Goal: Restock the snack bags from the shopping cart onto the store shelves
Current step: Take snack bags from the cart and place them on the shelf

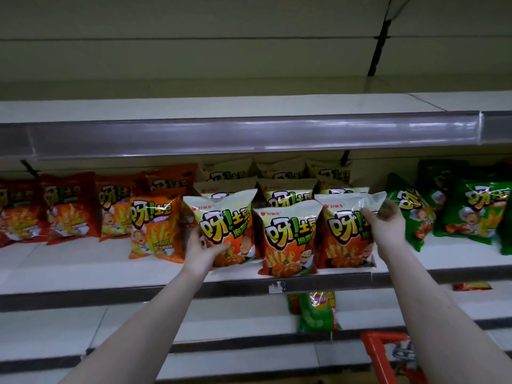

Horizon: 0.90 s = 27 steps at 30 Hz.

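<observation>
Three cream-and-orange snack bags stand in a row at the front of the middle shelf (83, 275). My left hand (203, 252) grips the lower left edge of the left bag (227, 225), thumb across its front. The middle bag (288, 236) stands free between my hands. My right hand (383, 225) holds the upper right side of the right bag (343, 231), fingers curled round its edge. More bags of the same kind stand in rows behind them. A corner of the red shopping cart (379, 353) shows at the bottom right.
Red bags (69, 209) and orange bags (155, 225) fill the shelf to the left, green bags (468, 212) to the right. The top shelf (221, 106) holds nothing in view. A green bag (315, 311) lies on the shelf below.
</observation>
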Tool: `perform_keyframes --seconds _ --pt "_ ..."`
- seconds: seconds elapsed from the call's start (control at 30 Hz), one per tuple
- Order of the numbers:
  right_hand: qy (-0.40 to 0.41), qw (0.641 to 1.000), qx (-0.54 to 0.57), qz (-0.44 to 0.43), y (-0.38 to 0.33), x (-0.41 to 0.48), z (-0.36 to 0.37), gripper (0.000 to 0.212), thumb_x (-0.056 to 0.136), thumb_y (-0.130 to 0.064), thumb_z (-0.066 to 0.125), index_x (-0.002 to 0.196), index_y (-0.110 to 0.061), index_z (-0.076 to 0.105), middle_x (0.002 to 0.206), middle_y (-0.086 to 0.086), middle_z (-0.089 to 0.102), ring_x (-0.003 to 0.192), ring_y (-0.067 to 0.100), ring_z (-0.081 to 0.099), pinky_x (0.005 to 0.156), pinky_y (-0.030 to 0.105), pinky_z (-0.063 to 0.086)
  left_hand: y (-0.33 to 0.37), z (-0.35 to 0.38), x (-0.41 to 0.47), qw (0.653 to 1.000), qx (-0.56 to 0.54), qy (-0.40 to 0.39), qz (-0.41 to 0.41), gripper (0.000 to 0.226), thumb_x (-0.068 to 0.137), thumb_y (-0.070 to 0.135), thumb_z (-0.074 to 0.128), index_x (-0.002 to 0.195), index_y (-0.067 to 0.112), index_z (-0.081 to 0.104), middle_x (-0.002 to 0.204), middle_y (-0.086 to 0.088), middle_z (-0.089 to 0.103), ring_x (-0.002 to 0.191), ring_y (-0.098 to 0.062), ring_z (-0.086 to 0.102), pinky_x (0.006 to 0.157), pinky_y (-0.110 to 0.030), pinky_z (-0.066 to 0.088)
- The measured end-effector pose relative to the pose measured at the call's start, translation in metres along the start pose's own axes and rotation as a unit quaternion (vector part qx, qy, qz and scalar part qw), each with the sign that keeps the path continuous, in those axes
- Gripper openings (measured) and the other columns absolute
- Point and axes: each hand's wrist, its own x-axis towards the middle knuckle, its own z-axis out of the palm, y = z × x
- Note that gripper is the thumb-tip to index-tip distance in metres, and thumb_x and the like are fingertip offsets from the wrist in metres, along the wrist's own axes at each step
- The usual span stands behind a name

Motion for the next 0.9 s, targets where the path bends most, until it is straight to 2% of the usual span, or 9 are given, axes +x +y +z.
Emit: perform_keyframes --seconds 0.1,0.23,0.27,0.33,0.4,0.5,0.6,0.73,0.9 --pt "-0.002 1.0 -0.003 0.006 0.009 0.004 0.001 0.056 0.088 -0.015 0.065 0.138 -0.009 0.039 0.135 0.013 0.051 0.124 0.03 0.049 0.106 0.049 0.04 0.007 0.008 -0.005 0.999 -0.041 0.009 -0.001 0.052 0.084 0.015 0.072 0.12 0.028 0.038 0.116 0.004 0.054 0.112 -0.017 0.051 0.098 -0.036 0.041" --pt "-0.009 1.0 -0.004 0.025 0.019 0.006 0.003 0.058 0.091 -0.021 0.062 0.141 -0.011 0.035 0.14 0.013 0.047 0.127 0.031 0.047 0.106 0.048 0.04 0.009 0.01 -0.005 0.999 -0.025 0.019 -0.013 0.043 0.086 0.028 0.07 0.122 0.03 0.045 0.122 0.003 0.057 0.116 -0.02 0.053 0.104 -0.043 0.041" --pt "-0.01 0.999 -0.01 0.031 0.019 0.006 0.003 0.058 0.091 -0.023 0.062 0.141 -0.011 0.035 0.141 0.013 0.047 0.127 0.032 0.048 0.105 0.048 0.04 0.009 0.009 -0.004 0.999 -0.007 0.03 -0.015 0.049 0.083 0.038 0.072 0.124 0.028 0.048 0.126 0.002 0.056 0.118 -0.021 0.053 0.105 -0.044 0.041" --pt "-0.005 0.999 -0.032 0.037 0.021 0.009 0.005 0.057 0.091 -0.027 0.061 0.141 -0.01 0.037 0.141 0.014 0.048 0.126 0.033 0.048 0.106 0.05 0.039 0.002 0.006 0.001 0.998 0.044 0.053 -0.012 0.086 0.061 0.071 0.074 0.132 0.029 0.051 0.135 -0.002 0.053 0.125 -0.026 0.05 0.106 -0.051 0.04" --pt "0.01 0.997 -0.068 0.04 0.021 0.01 0.007 0.057 0.09 -0.033 0.062 0.139 -0.012 0.04 0.14 0.013 0.048 0.126 0.034 0.047 0.105 0.05 0.039 -0.002 0.004 0.005 0.995 0.083 0.061 -0.004 0.102 0.048 0.083 0.068 0.134 0.031 0.052 0.139 -0.007 0.047 0.128 -0.03 0.046 0.107 -0.054 0.038" --pt "0.078 0.979 -0.181 0.05 0.021 0.007 0.007 0.06 0.084 -0.05 0.063 0.131 -0.015 0.05 0.136 0.018 0.046 0.125 0.039 0.043 0.101 0.05 0.04 0.008 0.005 -0.003 0.993 0.104 0.063 -0.003 0.077 0.074 0.061 0.069 0.138 0.024 0.047 0.141 -0.01 0.04 0.13 -0.032 0.041 0.11 -0.051 0.035" --pt "0.109 0.981 -0.152 0.058 0.023 0.003 0.009 0.065 0.082 -0.049 0.066 0.129 -0.008 0.049 0.135 0.019 0.045 0.119 0.038 0.049 0.098 0.048 0.043 0.008 0.008 -0.002 0.998 0.057 0.041 0.008 0.054 0.085 0.043 0.068 0.13 0.024 0.045 0.133 -0.003 0.051 0.125 -0.025 0.049 0.102 -0.042 0.042" --pt "0.115 0.988 -0.097 0.042 0.025 -0.006 0.011 0.057 0.086 -0.043 0.065 0.124 -0.004 0.049 0.126 0.017 0.056 0.109 0.034 0.057 0.087 0.04 0.045 0.006 0.006 -0.003 0.999 0.034 0.032 0.002 0.055 0.091 0.031 0.063 0.138 0.019 0.037 0.133 -0.002 0.053 0.124 -0.024 0.05 0.099 -0.04 0.043" --pt "0.118 0.991 -0.061 0.025 0.025 -0.02 0.01 0.051 0.088 -0.035 0.065 0.123 -0.003 0.047 0.121 0.013 0.059 0.11 0.03 0.057 0.091 0.04 0.044 0.004 -0.005 0.002 0.999 0.035 0.004 -0.001 0.054 0.094 0.028 0.058 0.142 0.016 0.035 0.138 -0.005 0.05 0.127 -0.025 0.048 0.1 -0.037 0.039"
